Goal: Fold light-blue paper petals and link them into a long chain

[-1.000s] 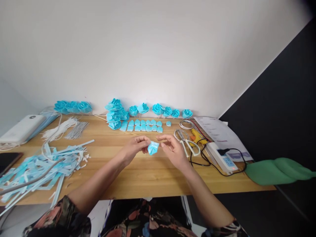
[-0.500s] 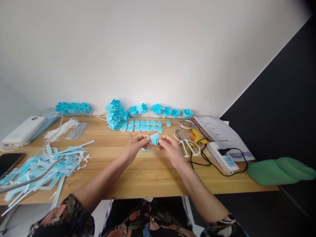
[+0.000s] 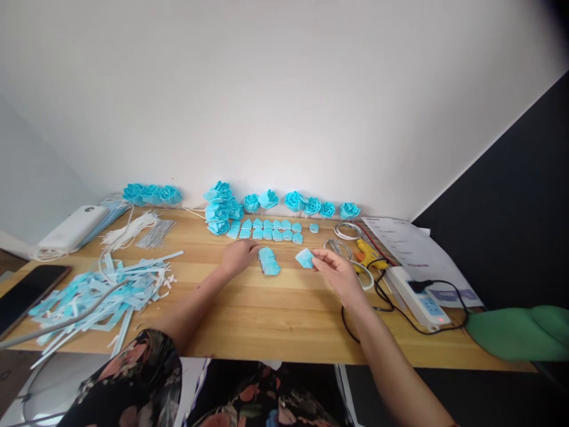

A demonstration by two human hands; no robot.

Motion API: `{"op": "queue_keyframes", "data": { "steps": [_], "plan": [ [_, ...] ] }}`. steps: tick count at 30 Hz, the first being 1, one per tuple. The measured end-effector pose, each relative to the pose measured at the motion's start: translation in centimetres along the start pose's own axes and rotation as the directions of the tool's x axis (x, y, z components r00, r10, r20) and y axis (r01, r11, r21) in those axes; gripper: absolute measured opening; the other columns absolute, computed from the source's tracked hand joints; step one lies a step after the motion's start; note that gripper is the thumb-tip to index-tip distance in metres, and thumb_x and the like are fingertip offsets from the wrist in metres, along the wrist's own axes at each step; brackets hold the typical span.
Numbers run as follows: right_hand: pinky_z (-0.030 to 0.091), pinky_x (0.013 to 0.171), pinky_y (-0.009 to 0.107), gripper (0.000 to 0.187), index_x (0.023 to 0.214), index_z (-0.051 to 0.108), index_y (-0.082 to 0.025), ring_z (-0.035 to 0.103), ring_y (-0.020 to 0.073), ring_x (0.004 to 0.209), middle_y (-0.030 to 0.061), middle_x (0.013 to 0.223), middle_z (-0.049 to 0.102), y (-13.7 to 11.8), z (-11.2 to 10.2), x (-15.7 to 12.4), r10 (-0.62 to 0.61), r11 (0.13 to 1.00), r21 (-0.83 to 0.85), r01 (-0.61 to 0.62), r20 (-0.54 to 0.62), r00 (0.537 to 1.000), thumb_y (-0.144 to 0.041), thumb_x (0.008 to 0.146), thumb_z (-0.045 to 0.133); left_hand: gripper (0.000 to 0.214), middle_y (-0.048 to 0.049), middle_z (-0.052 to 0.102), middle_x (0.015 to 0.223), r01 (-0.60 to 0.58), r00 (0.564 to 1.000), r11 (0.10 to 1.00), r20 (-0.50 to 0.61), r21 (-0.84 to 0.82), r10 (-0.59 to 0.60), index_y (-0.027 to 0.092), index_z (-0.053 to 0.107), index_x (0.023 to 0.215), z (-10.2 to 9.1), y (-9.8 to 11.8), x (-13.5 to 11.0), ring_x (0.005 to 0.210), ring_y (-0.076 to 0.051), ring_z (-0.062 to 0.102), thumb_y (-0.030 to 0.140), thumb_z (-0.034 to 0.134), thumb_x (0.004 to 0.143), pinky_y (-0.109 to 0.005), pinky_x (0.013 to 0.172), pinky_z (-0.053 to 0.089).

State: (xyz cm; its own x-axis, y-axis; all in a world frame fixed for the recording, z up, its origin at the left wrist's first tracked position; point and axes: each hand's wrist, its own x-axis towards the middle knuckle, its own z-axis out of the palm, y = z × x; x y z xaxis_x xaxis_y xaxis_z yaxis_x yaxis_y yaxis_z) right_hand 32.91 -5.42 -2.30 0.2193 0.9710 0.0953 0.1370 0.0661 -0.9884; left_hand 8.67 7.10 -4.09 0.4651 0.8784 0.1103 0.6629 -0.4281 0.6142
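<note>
The right hand (image 3: 340,276) pinches a small, light-blue folded piece of thin, soft stuff (image 3: 304,258) between thumb and finger. The piece is in front of the person, over the brown wooden table (image 3: 267,326). The left hand (image 3: 240,258) is curled, with its fingertips right by a pale-blue, bumpy bundle of folded bits (image 3: 268,261). I cannot tell if those fingers grip the bundle or only sit beside it. The two hands are apart, and the bundle lies between them.

Behind the bundle are two rows of small blue folded pieces (image 3: 267,233), and one lone blue folded piece (image 3: 314,228) sits to the right of them. Fluffy blue flowers (image 3: 294,201) stand along the white wall.

On the right, a big white sheet of paper (image 3: 404,249) has lines of dark print — too tiny to read. A long white power strip (image 3: 418,296) has a blue part and a small red light, with a black plug in it. A yellow glue gun (image 3: 371,255) lies near it.

On the left, a white, box-shaped gadget (image 3: 73,230) has a dark round spot — I can't read any name on it. A flat black phone (image 3: 33,293) lies by a messy heap of blue and white strips (image 3: 106,296).
</note>
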Motion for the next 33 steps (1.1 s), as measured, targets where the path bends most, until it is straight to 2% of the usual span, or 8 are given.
{"op": "queue_keyframes", "data": {
  "steps": [3,7,11,13,17,22,28,33],
  "plan": [
    [0.049,0.074,0.032,0.035,0.100,0.069,-0.019,0.062,0.0165,0.074,0.0060,0.088,0.070,0.5,0.0,0.7,0.038,0.998,0.044,-0.039,0.030,0.999,-0.042,0.074,0.070,0.027,-0.0080,0.071,0.087,-0.013,1.000,1.000,-0.007,0.028,0.013,0.020,0.071,0.080,0.6,-0.2,0.1,0.082,-0.023,0.062,0.033,0.049,0.087,-0.029,0.069,0.038],
    [0.049,0.075,0.032,0.029,0.089,0.069,-0.020,0.062,0.0152,0.072,0.0037,0.085,0.070,0.5,0.8,2.8,0.089,0.978,0.178,-0.109,0.114,0.989,-0.043,0.070,0.073,0.023,-0.0078,0.070,0.087,-0.009,1.000,0.999,-0.026,0.037,0.010,0.019,0.070,0.078,1.2,-0.6,0.4,0.080,-0.022,0.060,0.031,0.051,0.085,-0.029,0.067,0.038],
    [0.047,0.081,0.033,0.026,0.084,0.069,-0.021,0.061,0.0164,0.080,0.0028,0.086,0.069,0.7,2.1,5.3,0.082,0.947,0.278,-0.161,0.276,0.958,-0.042,0.069,0.075,0.023,-0.0038,0.066,0.076,-0.024,0.999,0.984,-0.044,-0.175,0.017,0.017,0.066,0.075,1.4,-0.9,0.3,0.072,-0.017,0.056,0.034,0.052,0.083,-0.026,0.065,0.038],
    [0.045,0.085,0.033,0.025,0.082,0.070,-0.021,0.061,0.0173,0.085,0.0031,0.088,0.069,1.2,2.7,6.1,0.078,0.935,0.307,-0.180,0.319,0.945,-0.042,0.069,0.075,0.026,-0.0023,0.064,0.072,-0.006,0.999,0.926,-0.036,-0.378,-0.008,0.016,0.064,0.075,1.3,-0.9,0.1,0.069,-0.016,0.055,0.038,0.052,0.082,-0.026,0.065,0.039],
    [0.041,0.093,0.035,0.023,0.085,0.070,-0.022,0.060,0.0191,0.096,0.0047,0.100,0.069,2.6,3.5,5.9,0.082,0.913,0.340,-0.226,0.389,0.917,-0.041,0.072,0.074,0.033,-0.0025,0.064,0.071,0.065,0.998,0.718,0.060,-0.693,-0.033,0.014,0.061,0.075,1.1,-0.6,-0.5,0.069,-0.015,0.056,0.046,0.059,0.078,-0.026,0.067,0.042],
    [0.045,0.087,0.033,0.022,0.084,0.070,-0.020,0.060,0.0193,0.094,0.0050,0.105,0.067,2.9,3.8,4.8,0.114,0.928,0.267,-0.261,0.463,0.879,-0.039,0.074,0.072,0.035,-0.0020,0.063,0.065,0.174,0.979,0.649,0.201,-0.741,-0.033,0.013,0.061,0.076,1.1,0.1,-0.9,0.061,-0.012,0.055,0.048,0.063,0.076,-0.024,0.060,0.041],
    [0.046,0.075,0.028,0.022,0.083,0.070,-0.019,0.059,0.0140,0.072,0.0012,0.078,0.067,2.5,4.1,4.6,0.154,0.955,0.169,-0.245,0.425,0.892,-0.038,0.073,0.072,0.036,-0.0019,0.063,0.064,0.218,0.965,0.604,0.260,-0.767,-0.018,0.013,0.061,0.077,1.1,0.5,-1.2,0.058,-0.011,0.056,0.049,0.065,0.075,-0.023,0.059,0.043],
    [0.047,0.074,0.028,0.023,0.083,0.071,-0.020,0.060,0.0149,0.073,0.0014,0.079,0.068,2.8,4.3,4.6,0.126,0.967,0.170,-0.190,0.329,0.936,-0.040,0.071,0.073,0.050,-0.0094,0.067,0.077,0.302,0.945,0.334,0.326,-0.893,0.016,0.012,0.062,0.087,0.8,1.0,-1.5,0.068,-0.017,0.064,0.061,0.053,0.080,-0.028,0.062,0.049]
  ]
}}
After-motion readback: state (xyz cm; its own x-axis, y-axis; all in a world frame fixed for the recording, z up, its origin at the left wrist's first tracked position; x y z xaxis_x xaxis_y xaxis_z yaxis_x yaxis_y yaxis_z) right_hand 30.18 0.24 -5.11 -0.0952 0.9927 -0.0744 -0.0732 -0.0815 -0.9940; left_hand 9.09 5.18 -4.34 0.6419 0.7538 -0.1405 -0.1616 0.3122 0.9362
